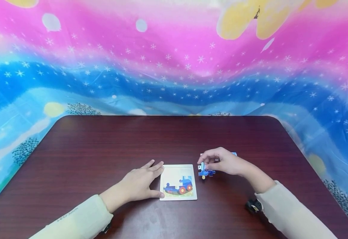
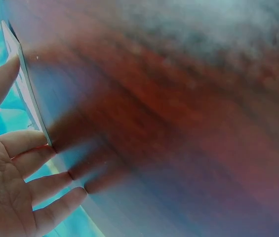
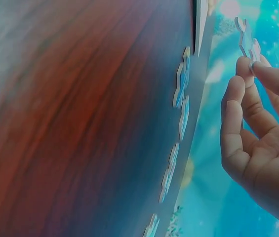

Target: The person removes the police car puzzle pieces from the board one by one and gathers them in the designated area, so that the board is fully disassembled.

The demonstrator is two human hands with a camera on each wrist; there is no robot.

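Observation:
My left hand (image 1: 138, 183) lies beside a square puzzle board (image 1: 195, 184), its spread, mostly straight fingers and thumb touching the left edge. Assembled pieces showing a blue train (image 1: 176, 189) with red wheels fill the lower part of the board; pale backing shows above them. In the left wrist view, the board (image 2: 28, 91) appears edge-on by the thumb and fingers. To the right of the board, my right hand (image 1: 226, 161) pinches a puzzle piece (image 3: 242, 38) between thumb and fingertips, raised above the table. Its printed face is hard to make out.
Several loose puzzle pieces (image 3: 181, 81) lie on the dark wooden table (image 1: 126, 139) beneath and around my right hand, partly hidden by it in the head view. A pink and blue patterned cloth (image 1: 174, 66) hangs behind and at the sides of the table.

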